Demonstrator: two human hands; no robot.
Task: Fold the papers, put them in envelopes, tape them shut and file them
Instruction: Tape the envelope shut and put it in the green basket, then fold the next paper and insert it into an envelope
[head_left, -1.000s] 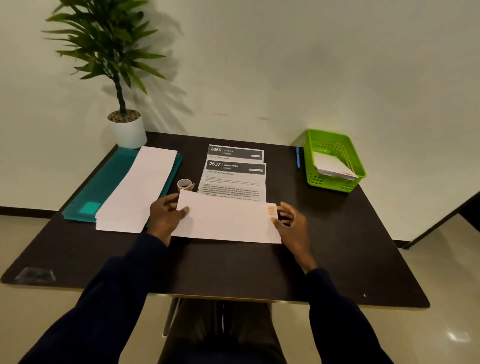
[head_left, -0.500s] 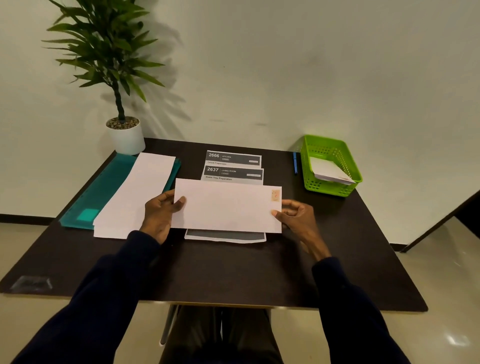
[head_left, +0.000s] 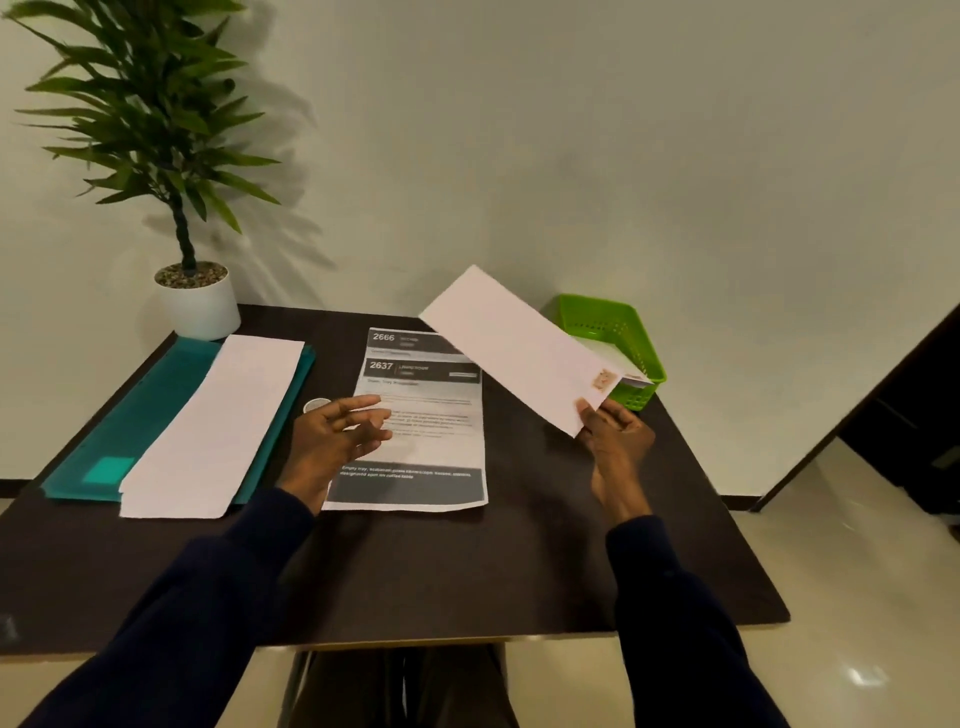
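Note:
My right hand (head_left: 615, 434) grips a white stamped envelope (head_left: 514, 345) by its near corner and holds it tilted in the air, in front of the green basket (head_left: 636, 332). Another white envelope lies inside that basket. My left hand (head_left: 332, 441) hovers open over the left edge of the printed papers (head_left: 421, 447), which lie flat in the middle of the dark table (head_left: 467, 571). A roll of tape (head_left: 316, 404) peeks out just beyond my left fingers.
A stack of white envelopes (head_left: 218, 426) lies on a teal folder (head_left: 140, 410) at the left. A potted plant (head_left: 192, 301) stands at the far left corner. The wall runs close behind the table. Floor shows to the right.
My left hand let go of the envelope and dropped toward the papers. My right hand lifted the envelope up and to the right, toward the green basket, uncovering the printed sheets.

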